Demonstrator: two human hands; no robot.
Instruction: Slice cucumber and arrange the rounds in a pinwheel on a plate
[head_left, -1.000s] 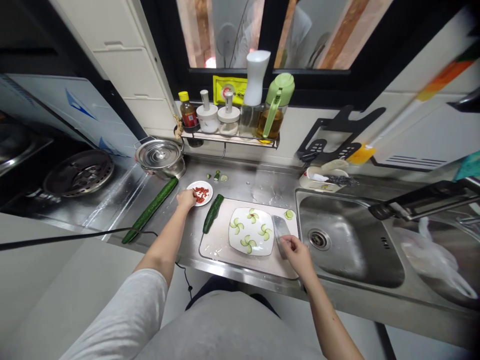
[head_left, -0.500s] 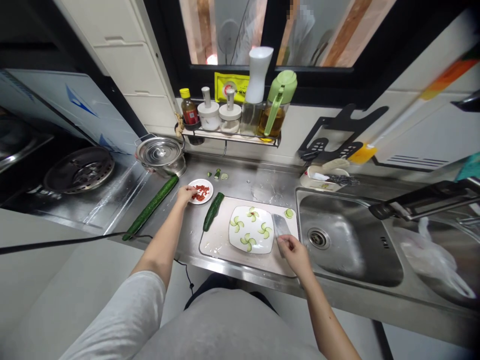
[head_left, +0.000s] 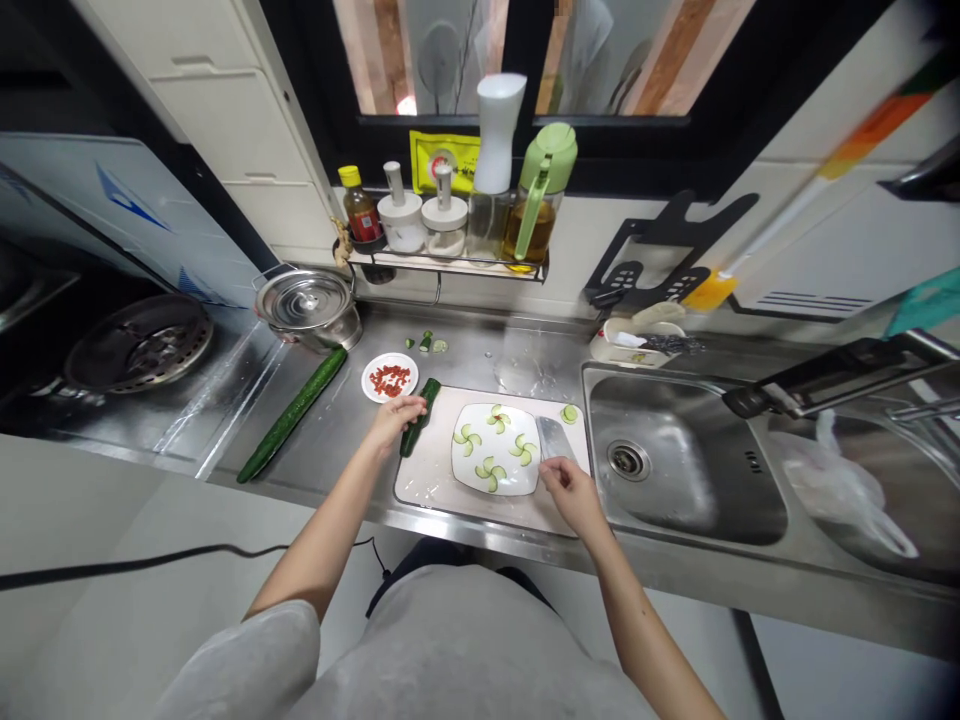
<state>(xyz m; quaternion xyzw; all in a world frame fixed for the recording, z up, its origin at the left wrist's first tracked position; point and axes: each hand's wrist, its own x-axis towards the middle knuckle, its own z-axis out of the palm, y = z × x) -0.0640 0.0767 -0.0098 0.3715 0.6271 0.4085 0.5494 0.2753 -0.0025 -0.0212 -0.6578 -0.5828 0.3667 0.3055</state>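
My left hand [head_left: 399,420] is closed in a pinch above the short cucumber [head_left: 421,418]; whatever is between its fingertips is too small to make out. Beyond that hand stands a small white plate [head_left: 369,384] of chopped red pieces [head_left: 390,380]. My right hand [head_left: 574,492] has its fingers drawn together at the right rim of a white square plate [head_left: 465,474]; what they hold is hidden. On that plate lie several pinwheels of cucumber slices [head_left: 491,474], the far one with red at its centre. A knife blade [head_left: 553,438] lies on the cutting board [head_left: 427,482], partly behind my right hand.
A long cucumber [head_left: 292,415] and a lidded steel pot [head_left: 311,305] are at the left. Cucumber scraps [head_left: 426,342] lie at the back. The sink [head_left: 675,450] is right of the board, under a black tap [head_left: 825,375]. A condiment rack [head_left: 450,268] overhangs the counter.
My left hand has moved from the small plate of red pieces rightward and nearer, to the short cucumber. My right hand has shifted slightly toward the square plate's rim. The view has shifted a little.
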